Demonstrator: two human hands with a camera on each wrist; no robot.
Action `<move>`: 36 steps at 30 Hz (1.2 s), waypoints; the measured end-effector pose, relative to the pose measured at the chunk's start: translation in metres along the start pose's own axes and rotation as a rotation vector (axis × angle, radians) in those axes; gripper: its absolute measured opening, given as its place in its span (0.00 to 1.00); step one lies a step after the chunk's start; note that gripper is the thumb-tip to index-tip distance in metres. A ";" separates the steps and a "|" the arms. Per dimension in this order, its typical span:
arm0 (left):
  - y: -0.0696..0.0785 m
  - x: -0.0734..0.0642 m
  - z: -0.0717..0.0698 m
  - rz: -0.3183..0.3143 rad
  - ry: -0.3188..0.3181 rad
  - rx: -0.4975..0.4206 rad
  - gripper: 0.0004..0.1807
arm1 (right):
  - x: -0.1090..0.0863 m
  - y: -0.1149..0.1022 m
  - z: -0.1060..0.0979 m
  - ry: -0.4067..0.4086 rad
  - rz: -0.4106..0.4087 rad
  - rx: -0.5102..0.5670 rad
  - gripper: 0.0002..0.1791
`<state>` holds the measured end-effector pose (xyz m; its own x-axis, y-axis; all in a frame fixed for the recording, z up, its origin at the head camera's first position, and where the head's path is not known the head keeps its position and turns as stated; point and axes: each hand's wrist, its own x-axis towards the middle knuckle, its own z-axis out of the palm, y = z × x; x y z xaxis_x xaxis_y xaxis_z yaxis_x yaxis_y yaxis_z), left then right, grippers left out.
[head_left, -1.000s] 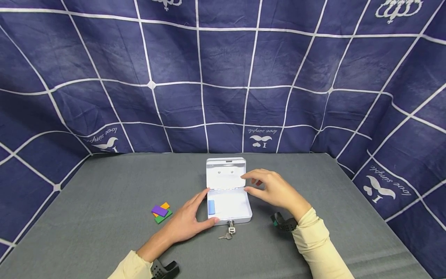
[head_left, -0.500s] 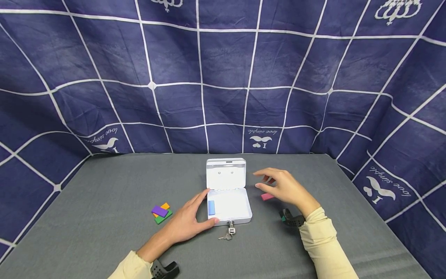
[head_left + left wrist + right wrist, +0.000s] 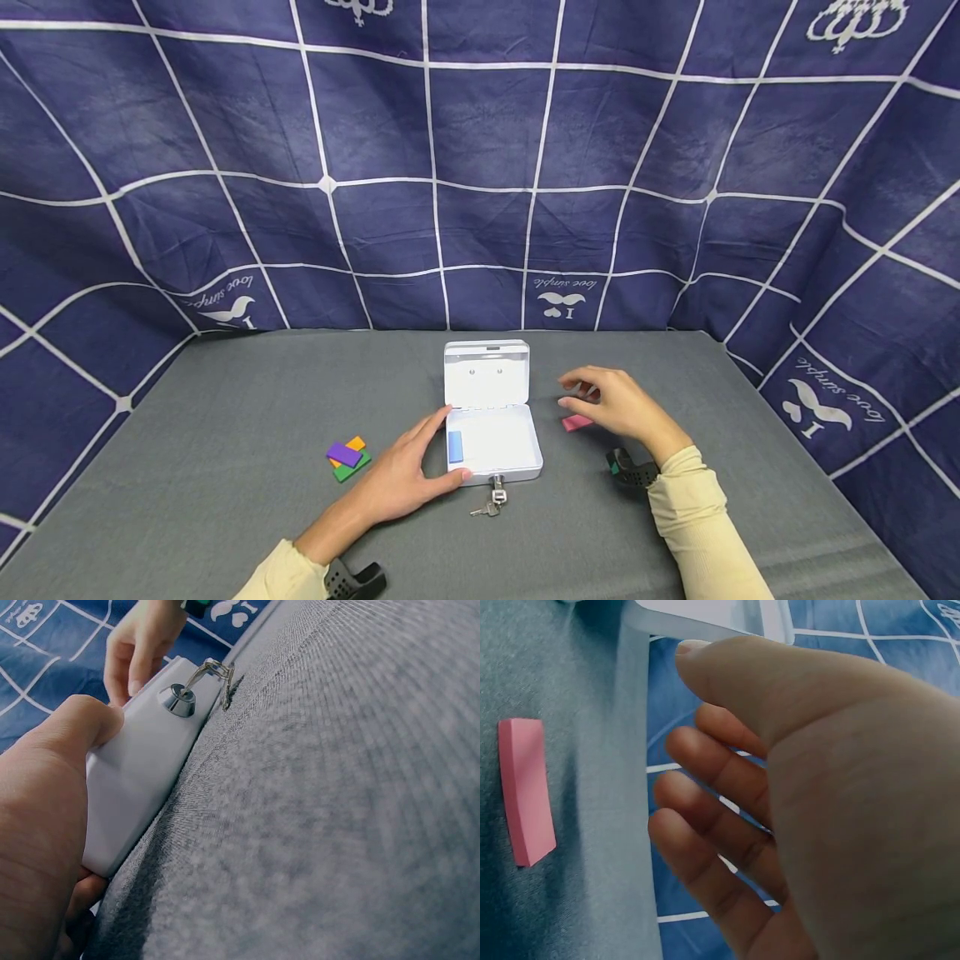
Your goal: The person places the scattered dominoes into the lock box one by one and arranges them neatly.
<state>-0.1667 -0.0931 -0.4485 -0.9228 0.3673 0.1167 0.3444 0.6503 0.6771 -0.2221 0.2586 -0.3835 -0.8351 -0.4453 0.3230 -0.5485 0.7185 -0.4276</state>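
Note:
A small white cash box (image 3: 495, 442) sits mid-table with its lid (image 3: 486, 387) tipped back. My left hand (image 3: 397, 479) grips its left side, thumb on the front corner and fingers along the far part of that side. Inside, against the left wall, lies a light blue block (image 3: 455, 447). Keys (image 3: 489, 507) hang from the lock (image 3: 178, 700) on the front. To the right of the box my right hand (image 3: 618, 404) hovers with loosely bent fingers, holding nothing. A pink block (image 3: 529, 795) lies on the table, partly covered by that hand in the head view.
Left of the box, a purple block (image 3: 344, 454) lies across orange and green blocks (image 3: 351, 467). Grey cloth covers the table (image 3: 247, 417). A blue curtain (image 3: 480, 225) with white lines hangs along the back and sides.
My right hand has drawn away from the raised lid to the right, uncovering part of the pink block. The left hand and the box have stayed put.

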 end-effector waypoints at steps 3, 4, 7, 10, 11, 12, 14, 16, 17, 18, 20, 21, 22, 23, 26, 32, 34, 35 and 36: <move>0.000 0.000 0.000 -0.003 0.000 0.000 0.53 | -0.001 0.002 0.001 -0.004 0.018 -0.006 0.14; 0.000 0.000 0.000 -0.003 -0.001 0.000 0.53 | -0.001 0.002 0.001 -0.006 0.029 -0.009 0.14; 0.000 0.000 0.000 -0.003 -0.001 -0.001 0.53 | -0.002 0.005 0.002 -0.019 0.049 -0.020 0.14; 0.000 0.000 0.000 0.001 0.001 0.002 0.53 | -0.003 0.009 0.004 -0.030 0.058 -0.031 0.15; -0.001 0.000 0.000 0.001 0.002 0.003 0.53 | -0.003 0.010 0.004 -0.033 0.059 -0.034 0.15; -0.001 0.000 0.000 0.003 0.002 0.005 0.53 | -0.003 0.010 0.004 -0.036 0.062 -0.038 0.16; -0.001 0.000 0.000 0.004 0.003 0.008 0.53 | -0.003 0.011 0.005 -0.042 0.076 -0.041 0.17; -0.001 0.000 -0.001 0.004 0.003 0.008 0.54 | -0.004 0.012 0.005 -0.053 0.100 -0.049 0.18; -0.001 0.000 -0.001 0.005 0.002 0.007 0.54 | -0.004 0.012 0.005 -0.059 0.112 -0.052 0.18; -0.001 0.000 -0.001 0.005 0.002 0.007 0.54 | -0.005 0.013 0.006 -0.066 0.127 -0.059 0.19; -0.001 0.000 -0.001 0.006 0.001 0.006 0.54 | -0.006 0.013 0.006 -0.079 0.164 -0.063 0.22; -0.001 0.000 -0.001 0.007 0.001 0.005 0.54 | -0.007 0.014 0.007 -0.090 0.183 -0.063 0.23; -0.001 0.000 0.000 0.007 0.001 0.006 0.54 | -0.008 0.014 0.007 -0.098 0.203 -0.065 0.24; -0.001 0.000 0.000 0.008 0.001 0.005 0.54 | -0.008 0.014 0.008 -0.107 0.222 -0.066 0.25; -0.001 0.000 0.000 0.009 0.002 0.006 0.53 | -0.009 0.015 0.010 -0.129 0.260 -0.066 0.26; 0.000 0.000 -0.001 0.012 0.002 0.006 0.53 | -0.009 0.014 0.011 -0.137 0.249 -0.074 0.26; 0.000 -0.001 -0.001 0.011 -0.001 0.004 0.54 | -0.009 0.014 0.011 -0.138 0.242 -0.075 0.25; 0.000 -0.001 -0.002 0.009 -0.003 0.000 0.54 | -0.009 0.013 0.011 -0.140 0.237 -0.075 0.24; 0.001 -0.001 -0.002 0.008 -0.005 -0.003 0.54 | -0.009 0.013 0.011 -0.141 0.232 -0.074 0.24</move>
<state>-0.1659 -0.0942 -0.4468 -0.9192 0.3756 0.1185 0.3511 0.6452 0.6785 -0.2226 0.2659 -0.4012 -0.9383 -0.3308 0.1007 -0.3419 0.8445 -0.4121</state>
